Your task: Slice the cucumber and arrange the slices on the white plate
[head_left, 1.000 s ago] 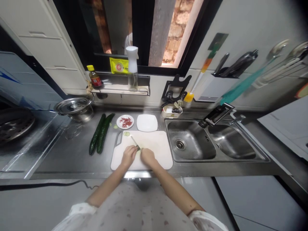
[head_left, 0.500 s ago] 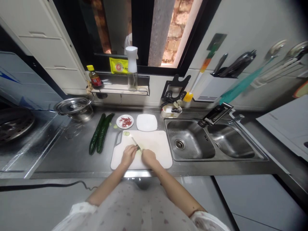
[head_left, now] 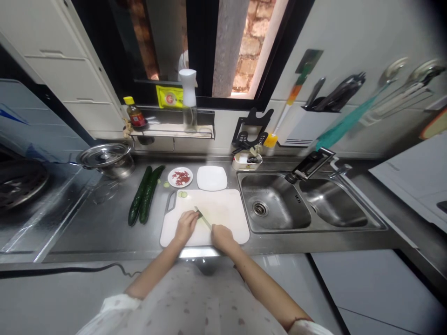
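Note:
My right hand (head_left: 222, 237) is wrapped round the handle of a knife (head_left: 206, 222), whose narrow blade slants up and left over the white cutting board (head_left: 230, 209). Close to the blade, my left hand (head_left: 186, 226) has its fingers bent down onto a small dark green piece that looks like cucumber; most of it is hidden under the fingers. Pale green bits lie below the blade. Thin cucumber slices (head_left: 182, 194) rest at the board's upper left corner. Left of the board, two whole cucumbers (head_left: 148, 195) lie side by side on the steel counter.
Behind the board stand a white plate (head_left: 212, 178) and a small plate of chopped red pieces (head_left: 174, 182). A double sink (head_left: 275, 223) with a black tap (head_left: 307, 165) is at the right. A lidded steel pot (head_left: 118, 168) stands at the left.
My right hand has drawn the knife down and to the right, so its tip is now near my left fingers. My left hand stays in about the same place.

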Demonstrator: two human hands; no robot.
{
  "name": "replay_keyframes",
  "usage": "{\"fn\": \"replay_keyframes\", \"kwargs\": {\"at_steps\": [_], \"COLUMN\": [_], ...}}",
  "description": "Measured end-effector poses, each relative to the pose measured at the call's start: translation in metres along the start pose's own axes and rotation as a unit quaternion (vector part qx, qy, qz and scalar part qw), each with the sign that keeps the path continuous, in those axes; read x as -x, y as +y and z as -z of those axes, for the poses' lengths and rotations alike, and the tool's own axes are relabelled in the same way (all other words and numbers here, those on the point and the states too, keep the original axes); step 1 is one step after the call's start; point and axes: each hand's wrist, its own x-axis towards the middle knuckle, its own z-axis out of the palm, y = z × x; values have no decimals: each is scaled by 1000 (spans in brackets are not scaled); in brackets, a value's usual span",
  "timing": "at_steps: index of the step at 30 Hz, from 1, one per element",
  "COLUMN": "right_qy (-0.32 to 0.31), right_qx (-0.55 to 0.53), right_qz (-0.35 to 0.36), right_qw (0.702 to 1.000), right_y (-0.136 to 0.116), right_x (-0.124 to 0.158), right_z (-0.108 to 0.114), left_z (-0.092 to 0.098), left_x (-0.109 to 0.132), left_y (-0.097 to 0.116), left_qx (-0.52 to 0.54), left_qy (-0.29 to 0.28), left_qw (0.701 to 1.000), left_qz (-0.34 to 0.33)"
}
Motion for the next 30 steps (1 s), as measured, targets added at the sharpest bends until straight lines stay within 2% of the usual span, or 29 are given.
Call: {"fn": "replay_keyframes", "kwargs": {"at_steps": [13,23,30], "right_qy": [0,-20,-10], "right_qx": [-3,0,-15], "right_qz": [-6,-22,-19], "right_qw": [1000,1000,1000], "right_y": [10,12,20], "right_x": [12,22,26], "right_z": [-4,2,2], "left_z": [0,0,3], "left_x": [0,1,-1], "left_y": [-1,-1,4], "left_qx": [10,15,28], "left_qy": [-8,-3,-11], "left_qw": [1000,1000,999], "left_qz": [10,23,44]}}
